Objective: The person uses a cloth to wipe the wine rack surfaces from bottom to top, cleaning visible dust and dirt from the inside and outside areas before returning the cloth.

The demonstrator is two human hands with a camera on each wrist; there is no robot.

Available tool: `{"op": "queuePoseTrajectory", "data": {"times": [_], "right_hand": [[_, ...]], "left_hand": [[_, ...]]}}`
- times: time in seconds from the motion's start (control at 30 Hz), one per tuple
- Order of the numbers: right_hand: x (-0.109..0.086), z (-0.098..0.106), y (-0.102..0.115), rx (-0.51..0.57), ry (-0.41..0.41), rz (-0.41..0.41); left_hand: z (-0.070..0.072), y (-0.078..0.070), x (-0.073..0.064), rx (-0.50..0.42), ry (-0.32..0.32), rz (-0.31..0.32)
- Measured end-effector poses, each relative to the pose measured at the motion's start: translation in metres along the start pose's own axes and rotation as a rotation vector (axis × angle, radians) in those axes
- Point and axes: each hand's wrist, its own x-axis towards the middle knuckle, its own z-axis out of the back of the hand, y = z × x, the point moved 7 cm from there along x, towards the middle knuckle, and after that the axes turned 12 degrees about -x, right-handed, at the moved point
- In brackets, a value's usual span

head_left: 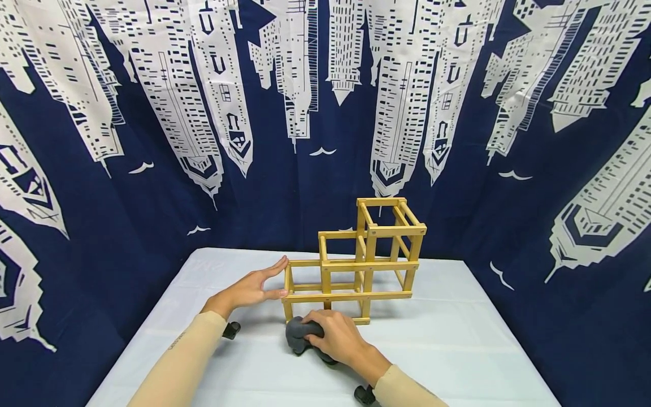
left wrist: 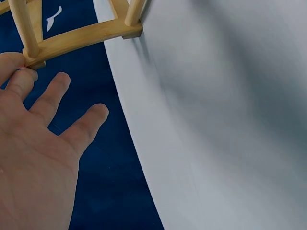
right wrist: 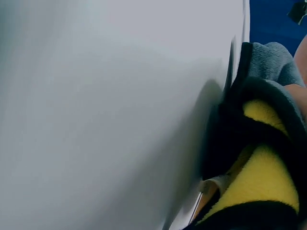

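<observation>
A stepped wooden rack (head_left: 351,296) of pale square bars stands on the table, its tallest part to the right. At its low left end my left hand (head_left: 249,291) touches the corners, thumb at the front and index finger at the back. In the left wrist view the other fingers are spread, near a rack corner (left wrist: 86,40). My right hand (head_left: 338,336) grips a bunched dark grey cloth (head_left: 296,334) just in front of the rack's lower bars. The right wrist view shows the cloth's fluffy yellow side (right wrist: 264,177) and dark edging; most of that hand is hidden there.
A white cloth covers the table (head_left: 447,333). Behind and beside it hangs a navy curtain (head_left: 285,198) printed with white buildings. Small black wrist devices (head_left: 231,330) show beside both forearms.
</observation>
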Motion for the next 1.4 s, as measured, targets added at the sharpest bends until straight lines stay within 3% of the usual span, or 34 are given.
{"op": "queuePoseTrajectory", "data": {"times": [0.13,0.33,0.43,0.6,0.83,1.0,1.1,1.23,1.4], "right_hand": [[-0.002,0.01,0.0,0.02,-0.112,0.011],[0.004,0.026,0.011,0.007,-0.337,0.095],[0.009,0.028,0.019,-0.03,-0.397,0.106],[0.017,0.018,0.026,-0.101,-0.356,0.046],[0.023,0.0,0.031,-0.212,-0.224,-0.014],[0.026,-0.008,0.029,-0.194,-0.075,-0.066],[0.026,-0.009,0.029,-0.186,-0.027,-0.087],[0.023,-0.006,0.03,-0.191,-0.085,-0.094],[0.018,0.009,0.031,-0.174,-0.3,-0.086]], "left_hand": [[0.001,0.0,0.0,-0.011,-0.007,-0.012],[0.002,0.0,-0.002,-0.054,-0.003,0.002],[0.0,0.002,-0.001,-0.06,0.006,0.021],[-0.002,0.004,-0.001,-0.058,0.012,0.045],[-0.002,0.001,-0.002,-0.035,0.007,0.022],[0.0,0.0,-0.002,-0.054,0.004,0.018],[0.0,0.002,-0.002,-0.054,0.004,0.023],[-0.001,0.001,-0.003,-0.049,0.004,0.021],[-0.001,-0.002,-0.003,-0.044,0.011,0.016]]}}
